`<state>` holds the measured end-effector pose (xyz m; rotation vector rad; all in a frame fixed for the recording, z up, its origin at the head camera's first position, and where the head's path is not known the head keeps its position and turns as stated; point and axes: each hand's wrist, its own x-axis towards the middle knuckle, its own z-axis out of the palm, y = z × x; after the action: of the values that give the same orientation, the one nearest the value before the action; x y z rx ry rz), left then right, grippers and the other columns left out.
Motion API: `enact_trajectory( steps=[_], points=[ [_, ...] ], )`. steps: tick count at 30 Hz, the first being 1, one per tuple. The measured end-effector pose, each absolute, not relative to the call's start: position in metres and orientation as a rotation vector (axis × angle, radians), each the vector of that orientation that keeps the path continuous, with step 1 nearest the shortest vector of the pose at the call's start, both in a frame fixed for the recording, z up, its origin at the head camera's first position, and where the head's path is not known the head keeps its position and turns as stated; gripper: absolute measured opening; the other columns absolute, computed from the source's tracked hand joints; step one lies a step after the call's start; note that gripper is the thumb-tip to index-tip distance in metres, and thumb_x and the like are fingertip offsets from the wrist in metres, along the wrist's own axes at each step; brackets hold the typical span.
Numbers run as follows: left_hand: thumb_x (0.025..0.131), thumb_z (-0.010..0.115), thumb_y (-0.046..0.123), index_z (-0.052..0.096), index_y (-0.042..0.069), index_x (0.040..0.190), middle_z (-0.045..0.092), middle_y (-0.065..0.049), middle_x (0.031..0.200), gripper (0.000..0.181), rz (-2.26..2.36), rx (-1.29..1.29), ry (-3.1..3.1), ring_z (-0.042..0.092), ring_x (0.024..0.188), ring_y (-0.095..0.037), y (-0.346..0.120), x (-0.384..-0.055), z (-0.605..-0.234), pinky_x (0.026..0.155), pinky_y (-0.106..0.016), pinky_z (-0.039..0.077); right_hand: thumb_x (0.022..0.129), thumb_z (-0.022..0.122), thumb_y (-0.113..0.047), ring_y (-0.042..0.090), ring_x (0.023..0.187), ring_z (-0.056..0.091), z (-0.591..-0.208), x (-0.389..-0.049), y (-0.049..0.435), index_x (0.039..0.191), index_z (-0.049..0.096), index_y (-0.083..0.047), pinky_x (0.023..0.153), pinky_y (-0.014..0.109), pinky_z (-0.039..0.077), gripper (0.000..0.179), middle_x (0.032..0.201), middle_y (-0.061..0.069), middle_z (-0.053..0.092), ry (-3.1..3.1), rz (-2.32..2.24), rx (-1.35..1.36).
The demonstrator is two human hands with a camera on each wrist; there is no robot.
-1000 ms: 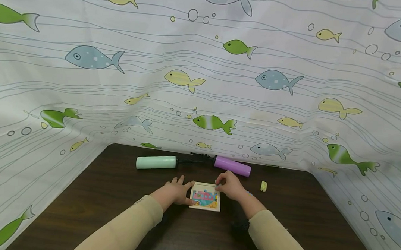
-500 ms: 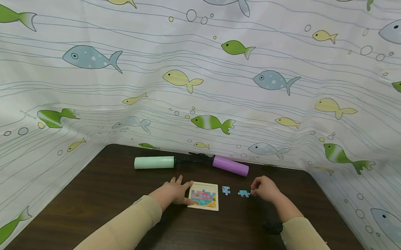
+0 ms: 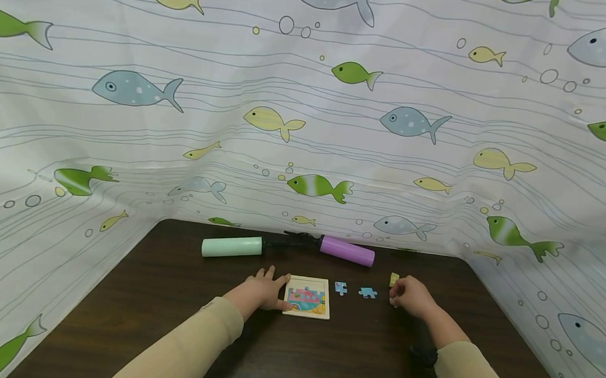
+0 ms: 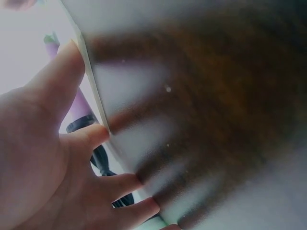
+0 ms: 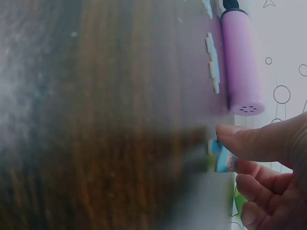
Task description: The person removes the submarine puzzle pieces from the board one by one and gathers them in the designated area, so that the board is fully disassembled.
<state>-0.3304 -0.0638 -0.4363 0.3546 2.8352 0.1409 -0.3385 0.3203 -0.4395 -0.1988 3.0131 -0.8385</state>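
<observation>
A shallow wooden puzzle frame (image 3: 306, 278), partly filled with a pink and blue picture, lies on the dark table. My left hand (image 3: 262, 291) rests at its left side with fingers spread, thumb and forefinger touching the rim. Farther right, my right hand (image 3: 414, 296) pinches a blue jigsaw piece (image 5: 224, 160) between thumb and fingers, low over the tabletop; its fingers cover much of it. Just behind that hand sits a yellow piece (image 3: 394, 278). Two blue jigsaw pieces lie between frame and right hand, the nearer one (image 3: 341, 288) and the farther one (image 3: 367, 293).
At the back of the table (image 3: 126, 294) lie a mint-green hand pump (image 3: 232, 247) and a purple one (image 3: 347, 251), their black ends meeting. A white fish-print cloth (image 3: 264, 153) rises behind and along both sides.
My right hand has left the frame's upper right corner and moved right to the piece near the yellow one, uncovering two blue pieces. My left hand stays at the frame.
</observation>
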Motion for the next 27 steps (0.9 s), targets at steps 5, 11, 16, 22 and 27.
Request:
enact_trajectory(
  steps=[5,11,16,22,27],
  points=[
    [0.085,0.063,0.067,0.034,0.025,0.155,0.024,-0.019,0.159,0.087,0.144,0.361,2.840,0.024,0.143,-0.043,-0.064,-0.331,-0.438,0.108,-0.059,0.028,0.078,0.080,0.000,0.024,0.082,0.049,-0.440,-0.337,0.320,0.079,0.069,-0.007,0.077,0.046,0.044,0.013,0.091,0.007,0.053,3.026,-0.834,-0.214],
    [0.085,0.064,0.066,0.035,0.025,0.155,0.024,-0.018,0.159,0.086,0.165,0.347,2.837,0.023,0.143,-0.043,-0.063,-0.331,-0.439,0.109,-0.057,0.027,0.081,0.078,-0.001,0.025,0.083,0.053,-0.432,-0.340,0.315,0.082,0.068,-0.007,0.073,0.045,0.046,0.012,0.095,0.008,0.057,3.053,-0.882,-0.265],
    [0.087,0.063,0.065,0.034,0.024,0.156,0.023,-0.018,0.159,0.085,0.150,0.341,2.829,0.023,0.143,-0.042,-0.064,-0.329,-0.437,0.110,-0.057,0.026,0.083,0.077,-0.002,0.024,0.079,0.052,-0.428,-0.348,0.297,0.083,0.069,-0.008,0.064,0.039,0.046,0.010,0.094,0.008,0.054,3.043,-0.938,-0.273],
    [0.086,0.062,0.066,0.034,0.026,0.156,0.023,-0.017,0.159,0.085,0.139,0.340,2.832,0.023,0.144,-0.042,-0.064,-0.330,-0.437,0.109,-0.057,0.027,0.083,0.078,-0.002,0.021,0.080,0.055,-0.426,-0.357,0.258,0.081,0.069,-0.008,0.069,0.040,0.049,0.011,0.093,0.005,0.058,3.007,-0.965,-0.382],
    [0.086,0.062,0.066,0.034,0.025,0.156,0.023,-0.018,0.159,0.085,0.129,0.353,2.836,0.024,0.143,-0.042,-0.064,-0.328,-0.436,0.108,-0.058,0.028,0.082,0.080,-0.003,0.016,0.072,0.054,-0.428,-0.362,0.221,0.078,0.069,-0.011,0.065,0.036,0.048,0.014,0.083,-0.001,0.060,2.991,-0.944,-0.487]
  ],
)
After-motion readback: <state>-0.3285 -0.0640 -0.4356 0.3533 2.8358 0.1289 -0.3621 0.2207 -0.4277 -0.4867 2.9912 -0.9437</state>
